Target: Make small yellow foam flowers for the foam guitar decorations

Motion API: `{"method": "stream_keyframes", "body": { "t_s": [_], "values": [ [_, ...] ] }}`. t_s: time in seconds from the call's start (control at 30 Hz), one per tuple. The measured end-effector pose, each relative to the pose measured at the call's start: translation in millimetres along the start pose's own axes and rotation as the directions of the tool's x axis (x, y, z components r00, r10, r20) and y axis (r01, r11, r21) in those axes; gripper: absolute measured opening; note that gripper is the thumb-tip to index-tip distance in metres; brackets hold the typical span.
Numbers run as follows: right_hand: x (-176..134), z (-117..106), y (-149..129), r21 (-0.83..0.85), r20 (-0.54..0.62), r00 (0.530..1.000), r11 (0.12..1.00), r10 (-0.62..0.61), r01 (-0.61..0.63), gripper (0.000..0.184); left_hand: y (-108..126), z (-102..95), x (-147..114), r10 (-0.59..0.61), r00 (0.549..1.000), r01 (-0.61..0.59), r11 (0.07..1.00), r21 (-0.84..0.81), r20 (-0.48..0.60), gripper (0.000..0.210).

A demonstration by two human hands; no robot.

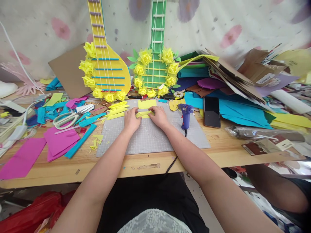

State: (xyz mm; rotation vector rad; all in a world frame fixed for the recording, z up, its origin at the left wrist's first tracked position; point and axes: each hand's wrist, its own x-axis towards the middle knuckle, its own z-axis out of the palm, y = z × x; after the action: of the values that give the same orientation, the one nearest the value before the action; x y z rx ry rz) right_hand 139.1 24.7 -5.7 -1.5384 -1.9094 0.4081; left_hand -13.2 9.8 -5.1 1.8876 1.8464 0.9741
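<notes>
On a grey cutting mat [145,139], a narrow strip of yellow paper [145,114] lies between my hands. My left hand [132,121] pinches its left end. At the other end, the fingers of my right hand [159,117] close on the strip. Just beyond it is a yellow paper square [147,104]. Several long yellow paper pieces [118,110] are stacked left of my left hand. A blue glue gun [186,115] rests at the mat's right side, its cord running toward the table's front edge.
Two paper instruments, a yellow one [111,64] and a green one [157,42], stand behind the mat, trimmed with yellow paper flowers. Scissors [65,120], pink sheets [59,142] and blue scraps lie left. A phone [212,111] and piled paper are right. Another person's arm [277,187] shows lower right.
</notes>
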Motion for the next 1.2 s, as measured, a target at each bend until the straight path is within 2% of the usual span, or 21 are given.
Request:
{"method": "stream_keyframes", "body": {
  "t_s": [0.23,0.43,0.6,0.7,0.9,1.07,1.2],
  "values": [
    [-4,-2,-4,0.005,0.018,0.998,0.999,-0.053,0.053,0.015,1,-1.8,-3,0.007,1.000,-0.007,1.000,-0.010,-0.009,0.031],
    [-4,2,-1,0.011,0.019,0.998,0.998,-0.061,0.061,0.014,5,-3.4,1,0.125,0.992,-0.128,0.985,0.112,0.032,0.010],
    [-5,-3,-3,0.003,0.047,0.996,0.997,-0.080,0.080,0.013,2,-4.5,4,0.217,0.975,-0.220,0.969,0.108,0.040,0.012],
    [-6,-5,-4,0.009,0.068,0.991,0.993,-0.117,0.116,0.006,-3,-5.9,4,0.243,0.969,-0.247,0.965,0.086,0.051,0.012],
    [-5,-3,0,0.014,0.058,0.995,0.997,-0.077,0.076,0.011,-4,-11.4,1,0.236,0.968,-0.243,0.966,0.086,0.087,0.019],
    [-6,-1,2,-0.037,0.066,0.996,0.997,-0.068,0.070,0.018,1,-12.3,-3,0.179,0.982,-0.184,0.977,0.106,0.055,0.015],
    [-8,-2,0,-0.054,0.085,0.994,0.996,-0.068,0.073,0.018,3,-9.4,-4,0.198,0.979,-0.204,0.967,0.153,0.054,0.019]
  ]
}}
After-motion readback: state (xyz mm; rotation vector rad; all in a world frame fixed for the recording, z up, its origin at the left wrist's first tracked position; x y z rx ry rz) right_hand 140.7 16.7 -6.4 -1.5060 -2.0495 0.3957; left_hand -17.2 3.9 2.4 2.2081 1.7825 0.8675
